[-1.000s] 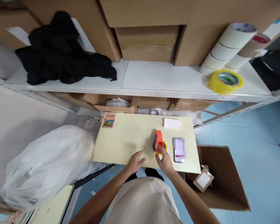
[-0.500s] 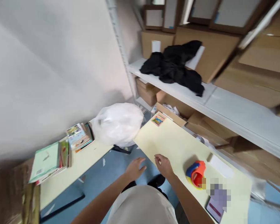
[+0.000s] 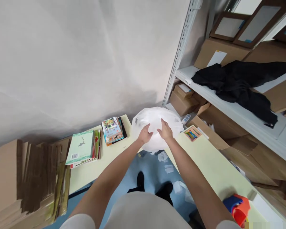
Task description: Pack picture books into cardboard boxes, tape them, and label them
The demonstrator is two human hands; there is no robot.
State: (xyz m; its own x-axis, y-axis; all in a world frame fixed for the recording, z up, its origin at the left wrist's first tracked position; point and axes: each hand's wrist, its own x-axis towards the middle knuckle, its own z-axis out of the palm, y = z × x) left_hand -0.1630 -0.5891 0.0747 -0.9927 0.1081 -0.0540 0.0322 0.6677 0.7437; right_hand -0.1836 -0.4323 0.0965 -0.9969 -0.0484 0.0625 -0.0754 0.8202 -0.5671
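The fingers of the left hand (image 3: 145, 134) and right hand (image 3: 166, 129) are spread loosely, thumbs apart, gripping nothing; whether the fingertips touch the bulging, translucent white plastic bag (image 3: 154, 144) behind them, I cannot tell. That bag fills the far corner between the pale yellow left tabletop (image 3: 109, 160) and the pale yellow right tabletop (image 3: 200, 165); what bears its weight is hidden. Thin, slack plastic could slip or tear if pinched at one spot, and a one-sided pull might tip it toward the floor gap, where white paper scraps (image 3: 168, 168) lie. Swung left, it could knock the small book stack (image 3: 112, 128) nearby; swung right, it could sweep off the small, flat, orange-bordered picture card (image 3: 193, 133) at the right tabletop's far end.
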